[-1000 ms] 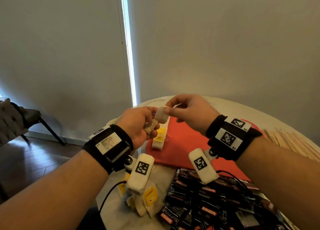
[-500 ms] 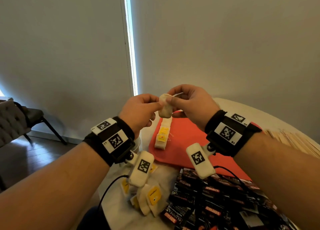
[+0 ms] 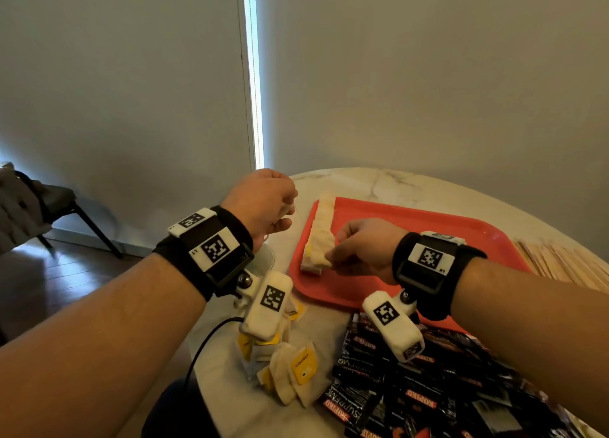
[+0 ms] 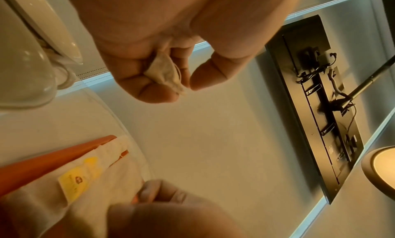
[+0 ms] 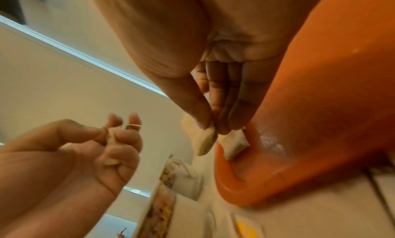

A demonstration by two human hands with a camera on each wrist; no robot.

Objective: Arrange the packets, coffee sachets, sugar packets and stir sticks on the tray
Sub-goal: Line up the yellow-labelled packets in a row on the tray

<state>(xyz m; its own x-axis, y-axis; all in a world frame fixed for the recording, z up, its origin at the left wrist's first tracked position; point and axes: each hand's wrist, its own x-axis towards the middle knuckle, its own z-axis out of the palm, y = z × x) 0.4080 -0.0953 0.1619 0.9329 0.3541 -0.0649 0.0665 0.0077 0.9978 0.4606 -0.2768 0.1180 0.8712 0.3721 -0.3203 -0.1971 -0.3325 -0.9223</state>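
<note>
Head view: black KOPIKO sachets (image 3: 412,401) lie near; right hand (image 3: 361,244) pinches a tea bag (image 3: 321,258), left hand (image 3: 263,203) another (image 4: 165,72).

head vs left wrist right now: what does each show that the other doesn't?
Head only: the black coffee sachets, the stir sticks right of the tray, loose tea bags near the table edge, and the right hand pinching a bag at the row's near end.

Left wrist only: a tea bag held in the left hand.

Both: the red tray and its row of tea bags.
</note>
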